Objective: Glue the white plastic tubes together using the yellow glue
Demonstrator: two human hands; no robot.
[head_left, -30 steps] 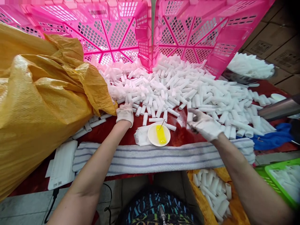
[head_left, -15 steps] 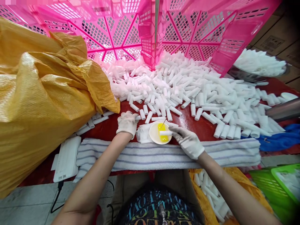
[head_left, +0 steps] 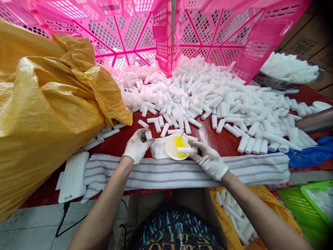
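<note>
My gloved left hand [head_left: 138,145] pinches a short white tube [head_left: 148,135] between thumb and fingers, left of the dish. A longer white tube [head_left: 186,150] is gripped by my gloved right hand [head_left: 207,157], its free end over a small white dish [head_left: 170,146] of yellow liquid [head_left: 179,141]. A thin stick [head_left: 181,136] leans in the liquid. The dish rests on a flat whitish packet [head_left: 157,148]. Just beyond both hands, a large heap of white tubes [head_left: 208,90] spreads over the red tabletop [head_left: 122,139].
Pink plastic baskets [head_left: 213,38] stand behind the heap. A yellow woven sack [head_left: 52,118] bulks on the left, beside a white power bank [head_left: 74,177]. A striped towel [head_left: 161,173] lines the front edge. A metal bowl [head_left: 275,82] of white pieces sits back right.
My left hand has drawn back and left from the near edge of the heap, now with a short tube in its fingers. My right hand holds its tube slightly lower over the dish.
</note>
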